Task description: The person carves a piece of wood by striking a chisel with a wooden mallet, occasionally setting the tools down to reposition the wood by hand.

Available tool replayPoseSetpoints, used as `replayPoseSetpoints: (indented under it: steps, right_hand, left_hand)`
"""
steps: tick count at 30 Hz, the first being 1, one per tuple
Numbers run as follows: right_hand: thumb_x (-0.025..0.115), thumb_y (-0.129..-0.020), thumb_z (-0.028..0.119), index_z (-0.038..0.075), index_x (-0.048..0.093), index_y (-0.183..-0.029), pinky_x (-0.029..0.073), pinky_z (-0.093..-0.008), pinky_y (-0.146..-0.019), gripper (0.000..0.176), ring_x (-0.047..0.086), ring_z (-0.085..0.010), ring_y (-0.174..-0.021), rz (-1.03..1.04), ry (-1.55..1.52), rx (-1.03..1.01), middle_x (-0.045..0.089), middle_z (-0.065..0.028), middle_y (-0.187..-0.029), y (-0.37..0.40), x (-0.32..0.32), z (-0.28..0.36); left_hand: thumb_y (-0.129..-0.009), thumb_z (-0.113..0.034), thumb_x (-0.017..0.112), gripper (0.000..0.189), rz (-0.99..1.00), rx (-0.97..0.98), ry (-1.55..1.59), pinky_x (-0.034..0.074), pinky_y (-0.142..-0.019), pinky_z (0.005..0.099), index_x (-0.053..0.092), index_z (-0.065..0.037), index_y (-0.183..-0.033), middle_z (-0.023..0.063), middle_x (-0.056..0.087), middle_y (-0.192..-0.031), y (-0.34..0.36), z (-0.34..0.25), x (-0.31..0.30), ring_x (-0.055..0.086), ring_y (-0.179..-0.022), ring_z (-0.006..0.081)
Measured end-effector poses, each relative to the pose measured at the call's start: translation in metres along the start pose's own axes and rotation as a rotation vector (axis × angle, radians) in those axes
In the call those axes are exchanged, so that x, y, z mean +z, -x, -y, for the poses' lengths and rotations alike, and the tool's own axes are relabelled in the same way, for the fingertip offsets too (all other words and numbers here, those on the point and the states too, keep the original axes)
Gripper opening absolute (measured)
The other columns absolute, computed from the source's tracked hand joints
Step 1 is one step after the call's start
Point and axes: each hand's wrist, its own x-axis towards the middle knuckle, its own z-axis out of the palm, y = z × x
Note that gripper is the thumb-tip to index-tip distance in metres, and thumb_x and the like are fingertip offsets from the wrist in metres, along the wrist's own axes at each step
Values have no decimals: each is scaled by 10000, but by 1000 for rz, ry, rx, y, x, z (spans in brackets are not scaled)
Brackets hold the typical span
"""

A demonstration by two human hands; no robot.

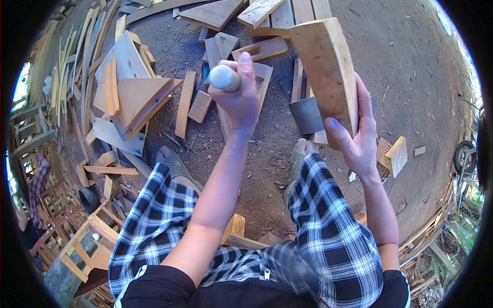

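Note:
My left hand [237, 100] is closed around a round handle [224, 78], seen end-on with a pale tip. The thumb points up along it, and the rest of that tool is hidden below the fist. In my right hand [355, 141] is a thick wooden board [324, 69], tilted upright, with a worn, spotted face. My thumb presses its near face while the fingers wrap the right edge. Behind the board's lower end shows a dark grey flat plate [307, 116]. Wood pieces lie on the ground beneath my left hand, among them a small ridged block [200, 107].
Angled wooden panels [141, 97] are stacked at left, beside long thin strips [77, 66]. Slatted boards [281, 15] lie at the top. A small wood piece [396, 156] rests on the dirt at right. Another person [38, 185] is at far left near wooden frames [92, 241].

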Motion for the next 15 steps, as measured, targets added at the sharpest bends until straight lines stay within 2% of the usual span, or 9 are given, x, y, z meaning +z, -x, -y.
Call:
replayPoseSetpoints:
  steps: [2,4,7,8,10,11,12,13,15]
  right_hand:
    - [653,-769,397,58,287,-1445,396,-429,-1010,840,479,-307,-1217,25,34,-48,443,-203,-1340,-7,1,6]
    - [717,-756,301,54,276,-1448,475,-417,-948,857,595,-316,-1116,-8,-43,-275,544,-218,-1275,-19,4,24]
    - [718,-738,245,29,244,-1452,470,-413,-948,884,563,-315,-1156,-53,-115,-412,514,-222,-1299,-26,5,48]
    - [698,-742,257,14,209,-1458,456,-419,-960,900,538,-314,-1179,-80,-94,-468,489,-221,-1309,-26,6,53]
    - [713,-722,244,12,265,-1447,518,-386,-874,883,633,-336,-1052,193,327,-299,597,-228,-1212,-27,7,56]
    - [713,-721,242,9,274,-1444,505,-389,-897,877,616,-337,-1081,204,296,-230,571,-226,-1253,-27,7,57]
    - [713,-721,240,6,284,-1441,492,-391,-921,871,600,-338,-1110,222,266,-163,544,-223,-1293,-28,7,56]
    - [713,-721,240,6,284,-1441,492,-391,-921,871,600,-338,-1110,229,264,-166,544,-223,-1293,-29,6,56]
    - [714,-723,241,2,279,-1442,463,-408,-961,873,567,-337,-1161,9,221,-445,484,-233,-1355,-27,4,56]
  left_hand:
    - [-885,-111,665,244,30,37,-116,378,-457,189,529,-56,-690,-38,531,-587,5,0,6,492,-528,17]
    - [-869,-106,684,247,17,33,-191,386,-474,202,536,-48,-681,-37,538,-588,9,-6,14,492,-550,21]
    - [-856,-86,693,267,69,209,-221,400,-492,211,526,-36,-654,-6,538,-575,16,-4,22,487,-559,19]
    - [-800,-123,742,259,108,252,-260,438,-517,243,547,-28,-658,28,578,-589,17,6,20,551,-545,69]
    - [-723,-180,786,255,75,345,-162,475,-555,284,583,-27,-707,63,623,-629,22,0,23,624,-565,154]
    - [-657,-183,789,263,172,445,-372,492,-582,313,606,-32,-770,81,655,-679,18,11,12,660,-611,212]
    - [-657,-183,789,263,164,452,-374,492,-582,313,606,-32,-770,81,655,-679,16,13,11,660,-611,212]
    - [-654,-159,777,251,186,397,-375,490,-576,310,605,-33,-786,85,649,-679,17,16,10,656,-605,211]
    - [-641,-76,723,211,250,320,-397,489,-567,305,607,-34,-811,102,636,-673,21,19,7,653,-598,220]
